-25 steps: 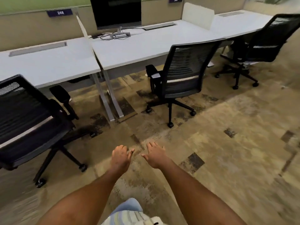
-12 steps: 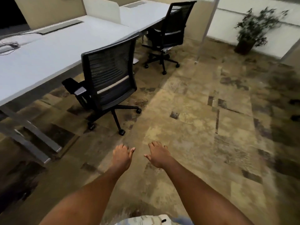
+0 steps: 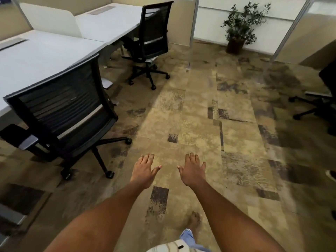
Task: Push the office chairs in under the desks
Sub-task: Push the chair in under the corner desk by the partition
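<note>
Nearest office chair (image 3: 61, 113) left of both hands (image 3: 144, 170), empty, fingers spread

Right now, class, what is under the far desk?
Under the far desk, the far chair's seat is partly tucked in. Anything deeper is hidden by the desktop and chair back.

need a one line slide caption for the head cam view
Both open hands, left and right, reach forward over carpet beside two office chairs at white desks.

Bare forearms, striped pale shirt hem (image 3: 169, 246), light-blue trouser leg (image 3: 187, 236).
</note>
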